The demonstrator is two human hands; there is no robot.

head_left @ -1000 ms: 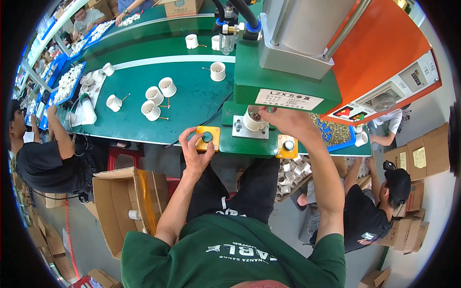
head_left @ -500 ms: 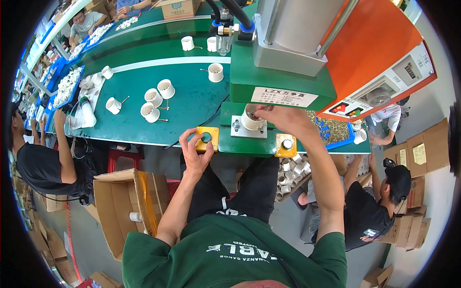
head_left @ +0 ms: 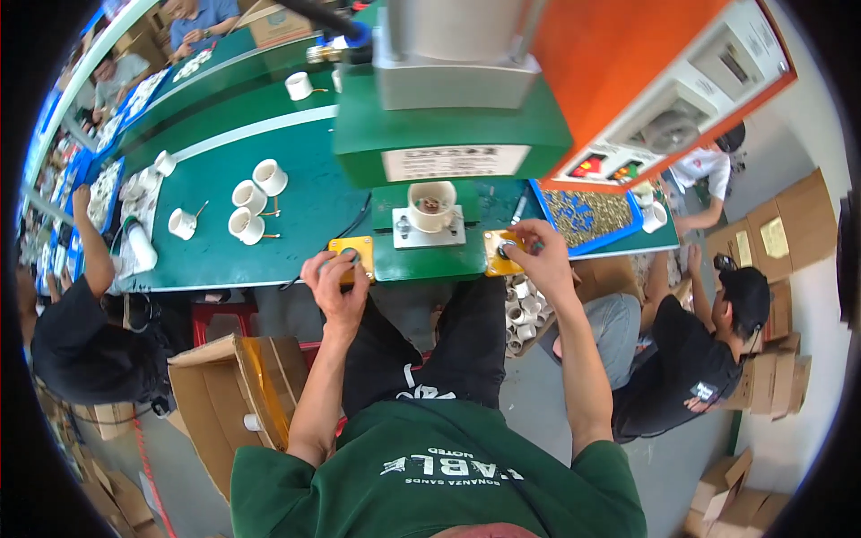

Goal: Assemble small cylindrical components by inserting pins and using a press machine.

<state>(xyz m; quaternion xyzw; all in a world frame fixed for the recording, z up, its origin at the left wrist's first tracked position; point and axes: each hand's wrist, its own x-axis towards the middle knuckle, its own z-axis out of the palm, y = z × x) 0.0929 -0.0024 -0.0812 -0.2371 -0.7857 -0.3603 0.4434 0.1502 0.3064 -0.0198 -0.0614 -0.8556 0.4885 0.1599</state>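
Observation:
My left hand rests with spread, bent fingers on the left yellow button box, over its round button. On the right yellow button box, my right hand has its thumb at the dark button, its other fingers curled and a gap between them. Nothing I can name lies in either hand. Between them, a white cylindrical cup stands upright on the metal fixture plate, with small brownish parts inside. Directly above it hangs the green press head.
White cups with wire leads stand on the green table to the left. A blue tray of small brass-coloured parts lies right of the press. Below are a cardboard box and loose white cups. Co-workers sit on both sides.
My right hand has left the cup and come down to the right button box. The cup stays in the fixture. The view has shifted, so the press appears further left.

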